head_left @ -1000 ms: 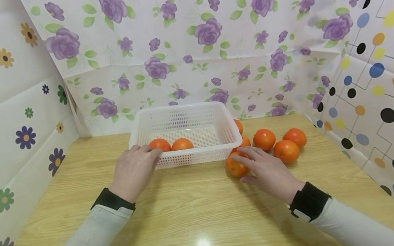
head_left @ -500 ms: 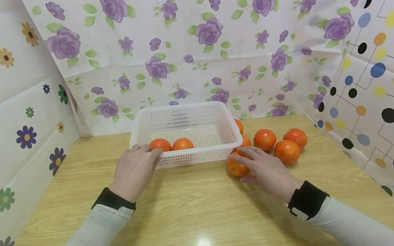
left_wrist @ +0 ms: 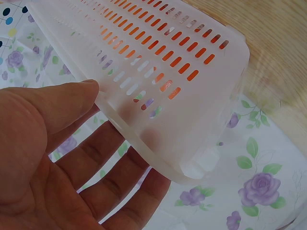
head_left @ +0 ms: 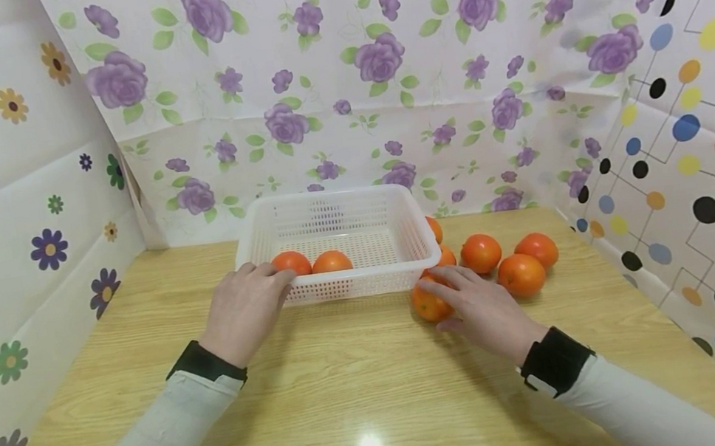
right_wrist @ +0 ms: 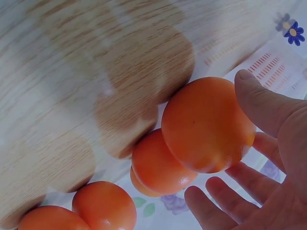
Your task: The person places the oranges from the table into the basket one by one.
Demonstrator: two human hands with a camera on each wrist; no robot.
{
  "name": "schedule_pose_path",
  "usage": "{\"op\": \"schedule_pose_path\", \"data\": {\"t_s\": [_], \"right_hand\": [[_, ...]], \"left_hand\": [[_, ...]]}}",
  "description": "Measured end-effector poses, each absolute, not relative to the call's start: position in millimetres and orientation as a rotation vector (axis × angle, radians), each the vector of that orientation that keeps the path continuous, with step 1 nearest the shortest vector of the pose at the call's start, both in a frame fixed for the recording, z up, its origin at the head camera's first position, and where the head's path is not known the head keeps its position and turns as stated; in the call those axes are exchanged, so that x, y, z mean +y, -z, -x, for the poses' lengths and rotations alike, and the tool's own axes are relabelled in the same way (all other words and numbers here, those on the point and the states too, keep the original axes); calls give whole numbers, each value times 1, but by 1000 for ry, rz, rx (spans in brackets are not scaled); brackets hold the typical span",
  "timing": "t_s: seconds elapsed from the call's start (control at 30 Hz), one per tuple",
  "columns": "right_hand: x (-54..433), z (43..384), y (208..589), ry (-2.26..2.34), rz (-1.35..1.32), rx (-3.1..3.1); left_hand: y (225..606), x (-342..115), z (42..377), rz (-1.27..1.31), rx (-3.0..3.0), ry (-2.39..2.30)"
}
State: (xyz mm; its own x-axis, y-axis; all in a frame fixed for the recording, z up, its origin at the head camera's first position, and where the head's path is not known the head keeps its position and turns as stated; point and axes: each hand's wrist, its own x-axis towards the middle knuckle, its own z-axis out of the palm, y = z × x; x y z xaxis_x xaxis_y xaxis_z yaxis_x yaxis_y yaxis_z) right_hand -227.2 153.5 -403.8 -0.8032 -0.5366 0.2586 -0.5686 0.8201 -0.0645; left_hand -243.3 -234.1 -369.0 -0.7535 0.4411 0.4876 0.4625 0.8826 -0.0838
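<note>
A white slotted plastic basket (head_left: 364, 280) stands at the back of the table with two oranges (head_left: 331, 260) inside near its front wall. My left hand (head_left: 244, 310) grips its front left rim. In the left wrist view, the thumb (left_wrist: 72, 103) lies on one side of the rim and the fingers on the other. Just off the basket's front right corner, an orange (head_left: 430, 303) sits on the table. My right hand (head_left: 485, 311) rests on it loosely from the right. In the right wrist view, the thumb (right_wrist: 264, 103) is at the orange's edge, fingers spread below.
Behind the right hand lie several more oranges (head_left: 521, 275), some against the basket's right side. The wooden table (head_left: 324, 391) meets a flower-print sheet (head_left: 348, 142) at the back. Patterned sheets also close off the left and right sides.
</note>
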Motion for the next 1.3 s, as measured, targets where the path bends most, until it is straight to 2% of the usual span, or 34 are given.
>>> {"op": "schedule_pose_path", "data": {"t_s": [1.3], "right_hand": [[150,234,407,-202,-898,-2739]], "left_hand": [[368,-233,244,652,-2542,49]]}}
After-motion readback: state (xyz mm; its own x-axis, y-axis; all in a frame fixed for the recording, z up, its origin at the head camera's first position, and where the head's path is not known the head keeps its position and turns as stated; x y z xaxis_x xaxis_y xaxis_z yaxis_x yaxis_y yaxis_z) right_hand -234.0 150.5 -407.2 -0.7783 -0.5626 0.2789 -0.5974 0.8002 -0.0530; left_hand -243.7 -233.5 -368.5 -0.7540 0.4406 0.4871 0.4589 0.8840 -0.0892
